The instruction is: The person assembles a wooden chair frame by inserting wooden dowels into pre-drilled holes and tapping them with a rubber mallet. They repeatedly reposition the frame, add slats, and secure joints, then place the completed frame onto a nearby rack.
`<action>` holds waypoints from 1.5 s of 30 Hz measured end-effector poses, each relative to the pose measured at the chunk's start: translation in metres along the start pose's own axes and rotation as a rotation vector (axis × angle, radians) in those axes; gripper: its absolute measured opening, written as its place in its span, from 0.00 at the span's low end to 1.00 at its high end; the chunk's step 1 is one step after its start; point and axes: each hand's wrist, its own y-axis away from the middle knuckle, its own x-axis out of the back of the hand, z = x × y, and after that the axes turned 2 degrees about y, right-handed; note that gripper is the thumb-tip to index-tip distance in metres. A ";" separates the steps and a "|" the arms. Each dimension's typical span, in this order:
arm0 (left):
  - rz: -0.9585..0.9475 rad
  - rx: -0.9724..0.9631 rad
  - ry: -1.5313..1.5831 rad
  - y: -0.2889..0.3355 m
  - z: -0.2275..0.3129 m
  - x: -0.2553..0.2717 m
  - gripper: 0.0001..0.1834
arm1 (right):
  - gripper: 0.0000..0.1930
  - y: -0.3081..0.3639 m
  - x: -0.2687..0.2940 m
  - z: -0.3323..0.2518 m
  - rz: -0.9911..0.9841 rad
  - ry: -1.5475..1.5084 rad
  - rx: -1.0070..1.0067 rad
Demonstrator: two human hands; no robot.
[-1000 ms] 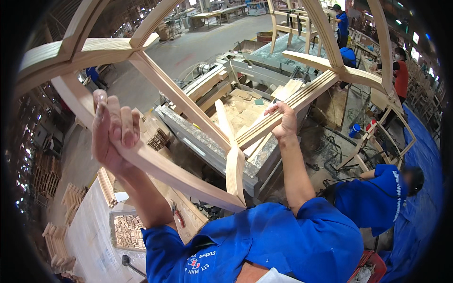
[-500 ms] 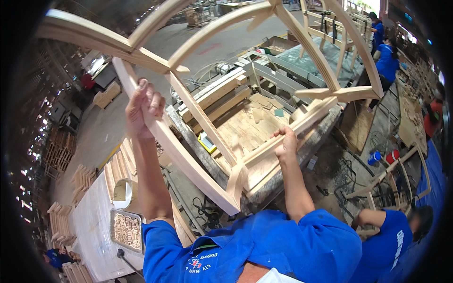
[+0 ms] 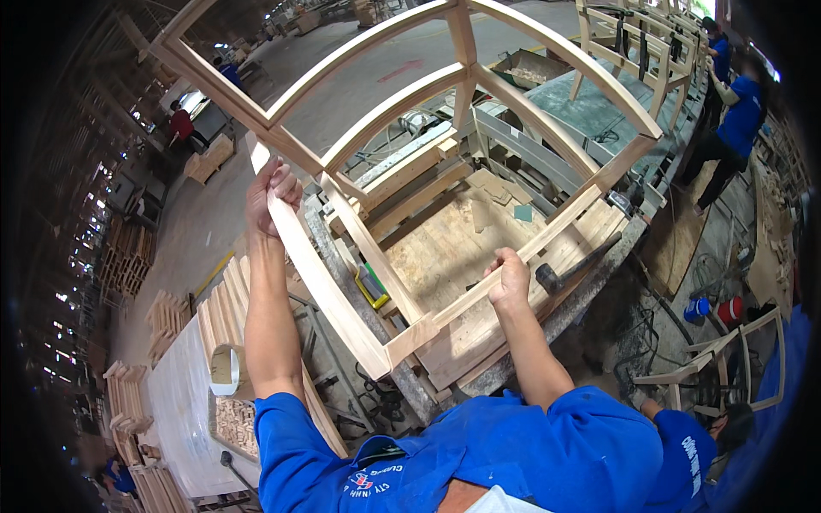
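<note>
Left rim is dark, stacked wood parts there hard to make out. Tape roll (image 3: 224, 370) sits on the white-covered table (image 3: 184, 402) by my left elbow; the tray beside it is partly behind my arm.

Left hand (image 3: 272, 195) clamped round the left rail of the frame (image 3: 389, 107), fingers wrapped over the top edge, so the rail under my palm is hidden. Frame is a pale wood lattice with curved bars, held up tilted over the bench (image 3: 445, 256); its top edge is cut off by the picture. Near corner points at my chest.

Right hand (image 3: 508, 280) closed on the lower right rail, thumb side hidden behind the wood. Mallet (image 3: 571, 269) lies on the bench just right of that hand, handle partly under the frame rail. Bench clutter seen through the frame is broken up by the bars.

Far right: other people in blue, blurred; one is crouched at the lower right, mostly cut off.

Versus half a second ago: frame has swung up and right, more of its far end in view; left hand has moved left on the rail, right hand keeps the same grip.
</note>
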 end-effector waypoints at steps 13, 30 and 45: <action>0.163 0.145 0.042 -0.076 -0.048 0.096 0.08 | 0.07 -0.077 -0.020 0.027 0.157 0.076 -0.042; 0.282 0.324 0.099 -0.130 -0.157 0.230 0.13 | 0.04 -0.177 0.013 0.102 0.386 0.140 -0.156; 0.575 0.261 -1.227 -0.027 -0.150 0.155 0.31 | 0.36 -0.085 -0.026 0.085 -0.072 1.217 0.599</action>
